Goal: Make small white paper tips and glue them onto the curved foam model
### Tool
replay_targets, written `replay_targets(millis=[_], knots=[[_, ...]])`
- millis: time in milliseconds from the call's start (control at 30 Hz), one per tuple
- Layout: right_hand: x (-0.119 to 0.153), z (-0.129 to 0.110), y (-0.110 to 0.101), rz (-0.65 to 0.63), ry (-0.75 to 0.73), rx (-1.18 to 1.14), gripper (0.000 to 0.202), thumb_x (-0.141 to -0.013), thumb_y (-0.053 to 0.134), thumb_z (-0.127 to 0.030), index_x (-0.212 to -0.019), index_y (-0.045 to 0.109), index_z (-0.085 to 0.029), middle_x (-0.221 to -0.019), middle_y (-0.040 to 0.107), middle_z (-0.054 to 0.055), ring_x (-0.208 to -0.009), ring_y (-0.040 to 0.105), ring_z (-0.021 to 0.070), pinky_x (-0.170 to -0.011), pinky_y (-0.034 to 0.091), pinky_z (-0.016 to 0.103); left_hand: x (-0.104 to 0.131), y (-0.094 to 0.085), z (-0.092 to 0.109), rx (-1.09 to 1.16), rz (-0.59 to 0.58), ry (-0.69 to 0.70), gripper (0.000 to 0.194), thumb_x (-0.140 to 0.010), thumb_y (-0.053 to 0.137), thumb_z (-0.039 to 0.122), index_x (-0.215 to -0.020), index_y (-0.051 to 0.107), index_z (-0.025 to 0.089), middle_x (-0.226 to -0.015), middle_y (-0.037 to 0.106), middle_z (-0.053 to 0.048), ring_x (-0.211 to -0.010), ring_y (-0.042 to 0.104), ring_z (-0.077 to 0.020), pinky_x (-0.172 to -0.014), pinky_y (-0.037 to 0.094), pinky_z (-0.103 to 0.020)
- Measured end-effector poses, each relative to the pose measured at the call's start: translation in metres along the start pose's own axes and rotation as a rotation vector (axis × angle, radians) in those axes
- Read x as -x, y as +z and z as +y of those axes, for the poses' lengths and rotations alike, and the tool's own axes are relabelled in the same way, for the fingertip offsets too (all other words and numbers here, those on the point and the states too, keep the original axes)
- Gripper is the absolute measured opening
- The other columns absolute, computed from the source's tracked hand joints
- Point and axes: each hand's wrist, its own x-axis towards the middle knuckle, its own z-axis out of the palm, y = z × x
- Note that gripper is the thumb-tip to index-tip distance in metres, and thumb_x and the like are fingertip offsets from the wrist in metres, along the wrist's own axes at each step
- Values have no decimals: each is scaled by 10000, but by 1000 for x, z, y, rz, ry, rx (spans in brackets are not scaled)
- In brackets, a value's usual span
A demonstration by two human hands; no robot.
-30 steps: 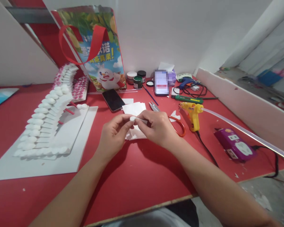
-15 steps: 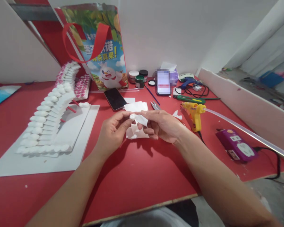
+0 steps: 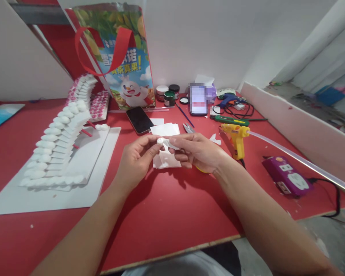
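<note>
1. Several white oval tips (image 3: 51,138) line a curved white structure (image 3: 74,130) at the left, with red sticks (image 3: 87,133) jutting from its inner side; it stands on a white board (image 3: 103,165) laid on the red tabletop (image 3: 161,222).
2. Behind it sits a pink-dotted piece (image 3: 100,106), just beside an upright printed bag (image 3: 132,90) with red handles.
3. The left hand (image 3: 134,159) is nearly closed, thumb and forefinger pinching a small white roll (image 3: 160,141) above the tabletop, near the middle.
4. Beyond that hand lies a dark phone (image 3: 139,120).
5. Below the roll, white sheets (image 3: 168,161) lie in a loose pile, partly hidden by the hands; three jars (image 3: 169,98) stand farther back.
6. The right hand (image 3: 193,150) grips a white strip (image 3: 171,143) between thumb and fingers, its other fingers loosely curled beneath; the strip reaches leftward to the roll.
7. Past this hand are scissor blades (image 3: 188,128) and, farther back, a lit phone (image 3: 198,99) propped upright.
8. To the right lie a green-handled tool (image 3: 232,121), a yellow glue gun (image 3: 236,138) with a clear stick in its back, and a purple power strip (image 3: 287,176).
</note>
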Motion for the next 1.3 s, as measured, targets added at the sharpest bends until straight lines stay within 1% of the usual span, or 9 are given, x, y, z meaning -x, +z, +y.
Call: replay_targets(millis=[200,300,400,533,700,933,1033,1167,1300], knots=[[0,4,-1,-12,-137,223,392,-821,799,-408,-1110,791,-143,-638,522,-46,-512,375,53,-422,341,197,0,-1,-5,38,-10,-27,259,-897,732,382,-1068,756,189,-962,773,-59,-827,685,-179,-770,543,-292],[1,4,1,33,-211,372,375,-865,741,-422,-1107,795,-139,-632,548,-37,-512,421,65,-451,376,217,0,0,-6,67,0,-36,261,-892,735,392,-1051,752,186,-932,761,-59,-821,683,-183,-763,548,-296],[1,4,3,141,-273,501,345,-856,737,-427,-1005,796,-122,-608,568,-31,-488,455,75,-449,367,231,0,1,-8,77,9,-39,264,-888,735,393,-1042,746,179,-914,753,-65,-830,684,-190,-765,553,-303],[-2,8,8,352,-424,724,233,-848,730,-332,-735,733,-128,-592,587,-16,-510,448,76,-473,323,234,1,5,-8,70,34,-34,252,-882,736,389,-1024,746,180,-900,754,-56,-828,686,-187,-758,551,-298],[-1,20,20,479,-592,901,175,-874,656,-227,-716,674,-153,-610,614,-15,-546,460,89,-544,338,244,5,11,-3,-12,124,-25,255,-863,753,395,-1009,749,187,-892,783,-63,-854,723,-220,-771,574,-324],[1,27,23,477,-806,1153,254,-942,583,-195,-688,588,-181,-661,608,8,-592,479,114,-612,342,268,13,16,-1,-151,233,70,209,-884,740,358,-1028,783,213,-977,812,-45,-856,743,-216,-795,592,-330],[0,25,19,469,-850,1206,255,-931,569,-160,-677,578,-185,-658,607,8,-595,483,118,-615,340,268,14,16,-2,-169,208,66,217,-897,728,352,-1070,800,243,-915,810,-24,-806,737,-209,-774,592,-335],[0,23,14,391,-860,1182,247,-939,564,-152,-700,620,-175,-688,643,14,-618,526,116,-639,368,258,11,13,-5,-106,156,27,259,-892,743,352,-1124,802,254,-819,794,-12,-797,729,-209,-798,586,-346],[1,24,14,387,-839,1263,233,-955,525,-183,-752,640,-168,-745,665,47,-656,558,138,-637,369,272,8,11,-9,-32,128,-11,259,-869,768,392,-1070,798,232,-878,792,-30,-789,716,-198,-725,577,-311]])
